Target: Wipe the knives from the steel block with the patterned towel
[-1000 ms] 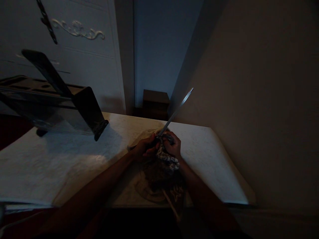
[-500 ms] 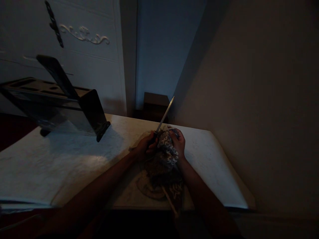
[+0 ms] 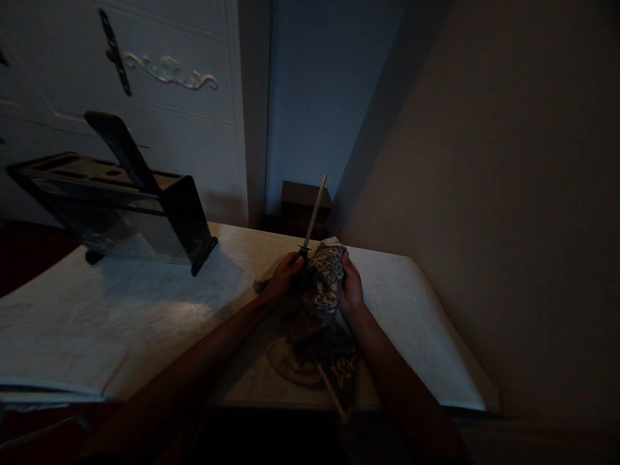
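Observation:
My left hand (image 3: 285, 278) is closed round the dark handle of a honing steel (image 3: 316, 212). Its thin rod slants up and slightly right, past the far edge of the counter. Against the handle's right side lies a bunched, mottled cloth (image 3: 327, 274). My right hand (image 3: 351, 285) grips that cloth from the right, thumb uppermost. More dark crumpled fabric (image 3: 310, 326) spreads below the hands, over a round, pale brown piece (image 3: 288, 361). Nearer me, a patterned dark piece with a light strip (image 3: 334, 391) reaches the counter's front edge. Dim light hides finer detail.
A knife block (image 3: 130, 206) with a black handle sticking up stands on the left of the pale counter (image 3: 232, 258). Behind it is a white panelled door (image 3: 194, 129). A wall (image 3: 484, 181) rises on the right, and a brown box (image 3: 305, 194) sits beyond the counter.
The honing steel has turned more upright, its tip moving left. My right hand has shifted its hold lower along the cloth's right side, and the cloth now stands taller. The view moved slightly.

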{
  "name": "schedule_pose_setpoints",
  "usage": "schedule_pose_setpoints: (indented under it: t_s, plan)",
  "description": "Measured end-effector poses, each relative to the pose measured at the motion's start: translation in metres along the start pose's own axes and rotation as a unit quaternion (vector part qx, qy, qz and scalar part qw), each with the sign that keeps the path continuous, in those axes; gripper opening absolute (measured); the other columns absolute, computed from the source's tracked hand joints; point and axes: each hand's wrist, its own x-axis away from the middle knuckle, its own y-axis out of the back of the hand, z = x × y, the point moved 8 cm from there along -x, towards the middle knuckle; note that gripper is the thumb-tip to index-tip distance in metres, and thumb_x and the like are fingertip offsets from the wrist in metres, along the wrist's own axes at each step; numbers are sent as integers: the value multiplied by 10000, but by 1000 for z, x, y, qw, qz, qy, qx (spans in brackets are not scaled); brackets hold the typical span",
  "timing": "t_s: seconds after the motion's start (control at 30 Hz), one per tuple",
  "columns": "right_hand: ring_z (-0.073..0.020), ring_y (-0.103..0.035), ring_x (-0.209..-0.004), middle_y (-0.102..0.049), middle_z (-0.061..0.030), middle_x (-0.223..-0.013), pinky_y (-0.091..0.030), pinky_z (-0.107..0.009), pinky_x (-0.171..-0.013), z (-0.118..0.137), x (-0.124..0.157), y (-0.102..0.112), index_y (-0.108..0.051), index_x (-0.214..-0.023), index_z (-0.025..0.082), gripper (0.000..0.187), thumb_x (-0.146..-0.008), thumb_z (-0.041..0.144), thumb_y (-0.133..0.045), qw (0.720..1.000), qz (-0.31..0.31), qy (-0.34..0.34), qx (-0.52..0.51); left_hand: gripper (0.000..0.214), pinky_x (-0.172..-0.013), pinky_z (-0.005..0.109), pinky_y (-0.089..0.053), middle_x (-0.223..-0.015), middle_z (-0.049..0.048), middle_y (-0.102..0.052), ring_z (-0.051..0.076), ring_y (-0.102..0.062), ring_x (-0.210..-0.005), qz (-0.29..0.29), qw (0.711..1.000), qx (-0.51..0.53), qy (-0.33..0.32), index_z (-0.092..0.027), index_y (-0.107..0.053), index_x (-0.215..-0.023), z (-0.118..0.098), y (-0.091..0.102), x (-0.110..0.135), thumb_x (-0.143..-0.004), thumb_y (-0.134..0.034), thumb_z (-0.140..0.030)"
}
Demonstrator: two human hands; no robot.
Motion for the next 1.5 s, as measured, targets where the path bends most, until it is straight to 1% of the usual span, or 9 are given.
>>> schedule_pose_setpoints:
  t_s: [0.2,0.5,0.6,0.8,0.93,1.1,1.2,1.33,1.5]
  plan:
    - [-218,-692,-878,-727,-21,-909,-567,-356,-846,-4,9,-13,-658,-975,195,420,-651,421,-801,999,32,-33,26,434,-898,328,-443,-1058,70,-654,230,-582,-1014,28,998,-38,-44,-166,-634,-1017,4,1,-6,-671,-752,-401]
    - [-212,-690,-773,-726,-15,-899,-573,-370,-773,-16,18,-20,-645,-980,214,516,-522,287,-870,982,56,-30,175,252,-792,270,-466,-858,23,-652,177,-583,-844,-48,991,-100,-80,-164,-665,-815,-12,18,-6,-618,-758,-291]
    - [-204,-681,-823,-722,-17,-915,-551,-375,-832,-15,15,-16,-647,-958,211,528,-485,257,-875,970,54,1,238,251,-724,263,-477,-792,20,-657,169,-591,-767,-68,994,-72,-45,-150,-662,-724,-7,20,-6,-527,-789,-239]
    - [-216,-666,-877,-714,-37,-947,-523,-390,-865,-12,16,-22,-651,-934,201,545,-439,248,-874,943,67,34,324,331,-608,259,-491,-729,56,-686,153,-611,-616,-66,990,56,114,-106,-695,-757,21,16,-3,-463,-817,-196]
    - [-224,-658,-917,-711,-41,-992,-512,-383,-879,-9,18,-25,-653,-965,198,580,-428,239,-867,937,48,58,340,359,-613,262,-488,-704,60,-688,158,-613,-614,-80,987,41,132,-104,-709,-745,22,17,-1,-446,-849,-244]
    - [-230,-654,-891,-721,-32,-945,-517,-379,-851,1,14,-14,-676,-944,190,530,-436,201,-827,931,-2,82,356,364,-659,270,-468,-764,58,-695,185,-610,-713,-67,991,-85,81,-128,-723,-762,8,14,3,-590,-804,-438]
    - [-225,-650,-895,-719,-24,-947,-503,-386,-883,9,11,-10,-676,-924,188,474,-465,195,-792,927,-25,107,357,340,-717,280,-451,-767,47,-673,198,-589,-766,-40,974,-219,-33,-157,-714,-721,-15,1,10,-775,-650,-486]
    - [-210,-644,-872,-712,-9,-921,-502,-374,-889,12,9,-11,-663,-893,190,407,-500,206,-767,930,-21,128,343,235,-843,300,-416,-801,49,-643,205,-553,-829,-59,921,-335,-192,-192,-703,-730,-46,-12,22,-841,-594,-368]
    - [-198,-639,-807,-695,9,-869,-533,-341,-790,9,9,-3,-626,-924,209,455,-502,240,-794,952,-54,101,285,230,-852,294,-405,-875,50,-642,194,-563,-867,-142,920,-323,-172,-185,-689,-837,-51,6,19,-881,-539,-354]
